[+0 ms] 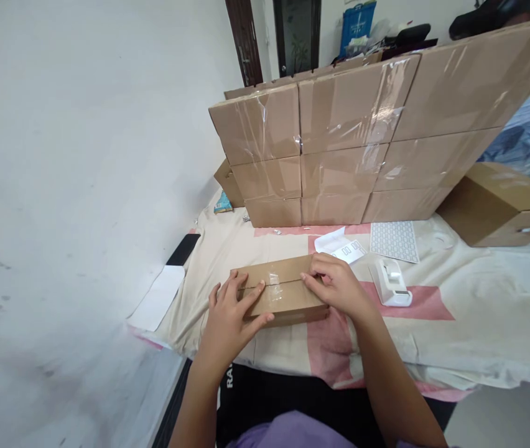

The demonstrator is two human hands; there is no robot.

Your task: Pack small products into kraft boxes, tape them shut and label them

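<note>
A small brown cardboard box (288, 292) lies on the cloth in front of me. Its two top flaps meet along a seam, and a short strip of clear tape (274, 285) crosses the middle. My left hand (237, 303) rests with spread fingers on the box's left end, the thumb along its near edge. At the right end of the seam, my right hand (333, 283) has its fingers bent in close to the thumb against the top. Whatever those fingers pinch is hidden. To the right of the box stands a white tape dispenser (392, 285).
Stacked taped boxes (344, 137) form a wall behind the work area. A larger open carton (498, 211) sits at right. A sticker sheet (394, 241) and printed paper (342, 247) lie beyond the box. White paper (157, 297) and a black flat object (183, 249) lie at left by the wall.
</note>
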